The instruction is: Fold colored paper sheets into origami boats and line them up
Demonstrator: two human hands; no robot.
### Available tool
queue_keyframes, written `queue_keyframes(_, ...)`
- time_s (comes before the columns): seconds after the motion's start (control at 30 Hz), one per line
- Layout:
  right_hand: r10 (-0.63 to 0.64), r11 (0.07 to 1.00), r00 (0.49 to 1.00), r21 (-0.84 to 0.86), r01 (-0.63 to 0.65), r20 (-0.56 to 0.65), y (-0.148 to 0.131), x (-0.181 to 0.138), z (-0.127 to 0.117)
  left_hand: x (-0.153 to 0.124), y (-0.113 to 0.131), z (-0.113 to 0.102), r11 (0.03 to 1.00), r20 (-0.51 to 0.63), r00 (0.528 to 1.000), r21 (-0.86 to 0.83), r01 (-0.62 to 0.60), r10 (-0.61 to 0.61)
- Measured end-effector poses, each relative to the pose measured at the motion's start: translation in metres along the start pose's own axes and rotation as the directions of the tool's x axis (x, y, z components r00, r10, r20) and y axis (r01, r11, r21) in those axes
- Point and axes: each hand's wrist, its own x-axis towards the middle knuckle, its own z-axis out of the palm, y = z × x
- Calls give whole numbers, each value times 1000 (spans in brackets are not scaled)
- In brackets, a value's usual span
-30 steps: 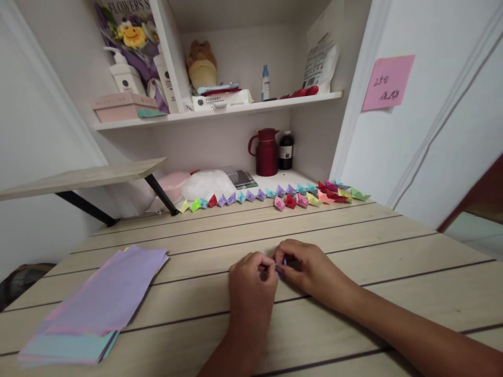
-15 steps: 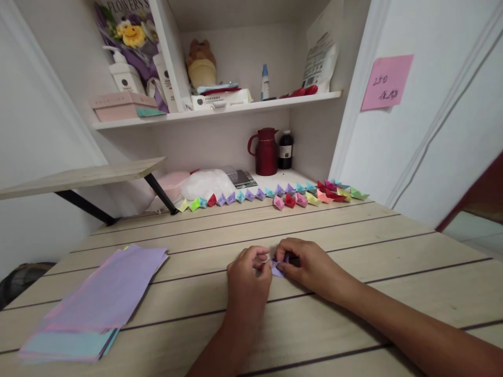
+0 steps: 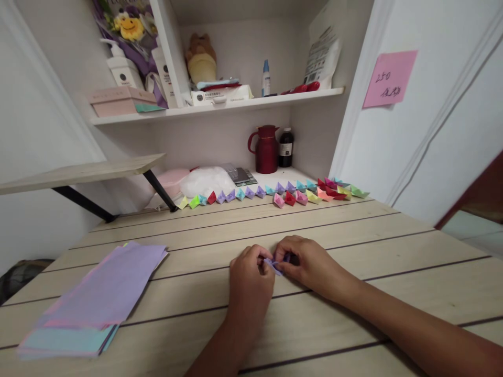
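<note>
Both my hands meet low over the wooden table (image 3: 353,246), pinching a small folded piece of purple paper (image 3: 274,266) between them. My left hand (image 3: 250,283) grips its left end with curled fingers. My right hand (image 3: 306,264) pinches the right end, fingers closed. Most of the paper is hidden by my fingers. A stack of coloured paper sheets (image 3: 98,296), purple on top, lies on the table to the left of my hands.
A row of several small folded paper boats (image 3: 275,196) in many colours lines the table's far edge. Behind them stand a red jug (image 3: 267,149), a dark bottle (image 3: 286,148) and a white bag (image 3: 206,182). A shelf (image 3: 220,107) above holds bottles and boxes. A pink note (image 3: 389,78) sticks to the wall.
My hands have stayed in place over the table, working the purple paper; it shows a little more between my fingers than a second ago. The view shifted slightly.
</note>
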Motion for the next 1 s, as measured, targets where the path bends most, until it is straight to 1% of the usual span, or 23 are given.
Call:
queue_keyframes(0.2,-5,1000,1000,8,5,4,1,0,0,0,-2,-2,1000,8,1000,0,10,-10)
queue_keyframes(0.5,-62,989,998,134,62,0,-3,-2,0,1,1,-5,999,44,998,-20,40,-39)
queue_keyframes(0.6,-89,985,996,147,85,16,-2,-3,1,1,1,-4,1000,57,998,-5,20,-20)
queue_keyframes(0.77,-82,991,996,106,79,23,2,-1,2,1,1,-4,999,74,997,47,-19,15)
queue_keyframes(1.0,-66,998,996,5,66,67,4,5,0,-2,10,-12,993,161,986,105,-50,32)
